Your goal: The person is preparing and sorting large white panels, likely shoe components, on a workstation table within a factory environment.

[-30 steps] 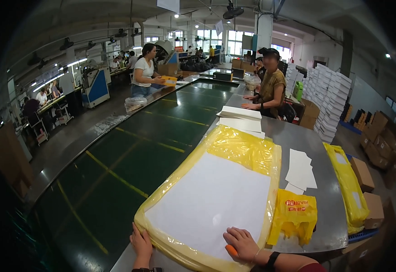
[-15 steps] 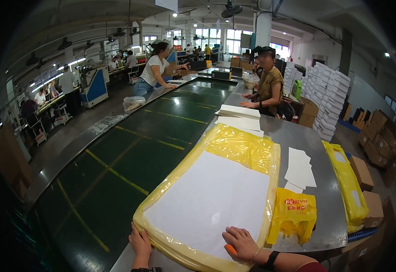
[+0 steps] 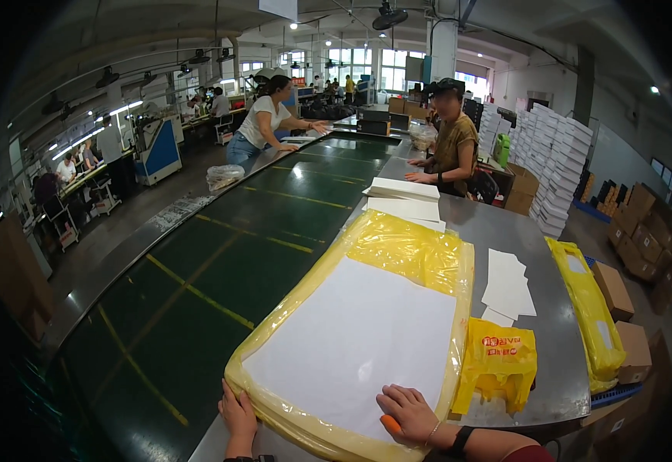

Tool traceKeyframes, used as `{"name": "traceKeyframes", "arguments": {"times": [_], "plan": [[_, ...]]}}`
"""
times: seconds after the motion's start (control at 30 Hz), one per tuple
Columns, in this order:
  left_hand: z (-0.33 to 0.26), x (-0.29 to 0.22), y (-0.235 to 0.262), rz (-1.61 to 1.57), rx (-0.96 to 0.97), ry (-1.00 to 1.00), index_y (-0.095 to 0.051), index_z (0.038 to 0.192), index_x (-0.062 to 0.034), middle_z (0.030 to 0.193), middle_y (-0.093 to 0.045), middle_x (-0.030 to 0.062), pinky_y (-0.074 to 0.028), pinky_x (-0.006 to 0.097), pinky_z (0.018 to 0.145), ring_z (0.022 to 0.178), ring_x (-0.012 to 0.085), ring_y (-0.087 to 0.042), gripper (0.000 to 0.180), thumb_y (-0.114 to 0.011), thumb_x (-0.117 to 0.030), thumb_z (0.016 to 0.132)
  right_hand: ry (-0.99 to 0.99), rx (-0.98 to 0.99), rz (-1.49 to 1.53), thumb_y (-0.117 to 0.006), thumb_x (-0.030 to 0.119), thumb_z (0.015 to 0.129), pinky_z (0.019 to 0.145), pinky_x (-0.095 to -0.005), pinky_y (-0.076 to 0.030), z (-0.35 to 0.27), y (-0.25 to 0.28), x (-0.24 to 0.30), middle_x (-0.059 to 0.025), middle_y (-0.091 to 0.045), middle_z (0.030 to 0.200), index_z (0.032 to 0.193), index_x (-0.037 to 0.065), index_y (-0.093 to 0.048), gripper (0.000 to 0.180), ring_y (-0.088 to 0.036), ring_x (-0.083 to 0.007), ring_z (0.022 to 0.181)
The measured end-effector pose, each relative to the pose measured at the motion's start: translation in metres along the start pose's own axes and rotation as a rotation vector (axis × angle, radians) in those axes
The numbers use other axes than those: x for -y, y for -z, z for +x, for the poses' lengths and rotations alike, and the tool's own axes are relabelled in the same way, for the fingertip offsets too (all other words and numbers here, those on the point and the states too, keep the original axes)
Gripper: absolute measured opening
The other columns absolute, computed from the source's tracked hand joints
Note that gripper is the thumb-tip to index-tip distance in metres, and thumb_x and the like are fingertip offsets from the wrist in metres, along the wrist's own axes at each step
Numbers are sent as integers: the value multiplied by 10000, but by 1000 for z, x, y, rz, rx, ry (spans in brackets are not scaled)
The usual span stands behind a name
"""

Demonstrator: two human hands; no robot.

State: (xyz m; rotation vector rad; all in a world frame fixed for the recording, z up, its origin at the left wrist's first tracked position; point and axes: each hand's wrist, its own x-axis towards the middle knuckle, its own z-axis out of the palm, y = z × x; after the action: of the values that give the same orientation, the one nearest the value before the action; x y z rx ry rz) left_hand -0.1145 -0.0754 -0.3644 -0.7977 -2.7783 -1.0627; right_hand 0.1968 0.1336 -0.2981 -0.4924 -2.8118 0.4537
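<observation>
- Head view: the big yellow plastic bag point(image 3: 367, 339) with a white sheet stack point(image 3: 355, 346) inside lies on the grey desk point(image 3: 536, 239), its long axis running away from the person.
- The left hand point(image 3: 237, 412) grips the near edge of the bag, fingers curled on it.
- The right hand point(image 3: 409, 410) rests flat on the bag, fingers spread, an orange thing under it.
- A small yellow bag point(image 3: 497, 362) with a red label stands just right; loose white papers point(image 3: 507, 283) lie beyond it.

We see the sheet stack point(image 3: 351, 346) lower centre on the table point(image 3: 505, 231), conveyor point(image 3: 220, 277) left, small bag point(image 3: 497, 362) right.
</observation>
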Motion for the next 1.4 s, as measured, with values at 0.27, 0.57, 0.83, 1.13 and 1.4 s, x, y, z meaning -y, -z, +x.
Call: {"name": "traceKeyframes", "arguments": {"times": [0.27,0.57,0.83,1.13,1.4], "plan": [[1,-2,1,-15,17,11,-233,1422,37,1210,-535,253,-281,441,1024,1114,362,-505,597,-422,-263,941,-9,1,11,-481,306,912,1069,-426,-264,0,2,2,-184,-433,1343,1308,46,-445,475,-365,-330,1285],[0,-2,1,-12,4,1,-232,1420,42,1210,-533,258,-278,447,1028,1125,370,-498,597,-418,-266,945,7,-5,9,-478,306,913,1068,-429,-263,0,-1,-1,-186,-430,1342,1307,45,-441,474,-364,-335,1284],[0,-2,2,-9,14,9,-224,1424,37,1217,-529,252,-274,448,1034,1133,368,-494,594,-409,-272,951,8,8,-5,-483,303,911,1069,-428,-261,0,-1,-2,-184,-429,1344,1310,46,-437,477,-359,-332,1289],[0,-5,4,-17,33,24,-218,1426,33,1245,-512,252,-263,455,1044,1162,368,-476,593,-403,-275,955,-7,20,6,-462,312,917,1076,-428,-248,0,1,1,-186,-419,1356,1315,46,-433,480,-345,-331,1301],[0,-2,3,-24,39,22,-220,1428,28,1248,-511,253,-265,460,1042,1161,367,-477,596,-410,-273,950,-11,25,13,-457,314,919,1081,-422,-240,0,2,1,-182,-418,1360,1321,53,-432,480,-340,-323,1307]]}}
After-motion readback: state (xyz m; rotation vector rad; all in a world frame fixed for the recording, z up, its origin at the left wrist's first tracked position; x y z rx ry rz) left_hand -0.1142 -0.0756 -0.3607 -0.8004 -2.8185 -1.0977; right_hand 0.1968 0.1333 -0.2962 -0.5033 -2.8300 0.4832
